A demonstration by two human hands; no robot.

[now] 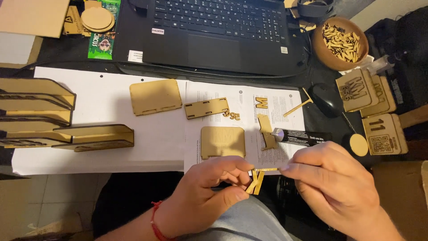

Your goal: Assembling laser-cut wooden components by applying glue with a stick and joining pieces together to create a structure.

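Note:
My left hand (209,192) pinches a small golden wooden letter piece (256,182) over my lap, below the table's edge. My right hand (332,178) holds a thin wooden stick (266,169) whose tip touches the top of that letter. Just beyond the hands lies a black glue tube (303,137) with a silver neck, next to small wooden cut-outs (266,131). A square wooden plate (222,142) with rounded corners rests on the papers above my left hand.
White papers (107,129) carry a notched panel (155,96), a slotted strip (207,107), wooden digits (232,115) and a letter (261,103). Stacked wooden racks (40,114) stand left. Behind are a laptop (214,35), a bowl of wooden bits (340,42), a mouse (325,100) and engraved plaques (372,107).

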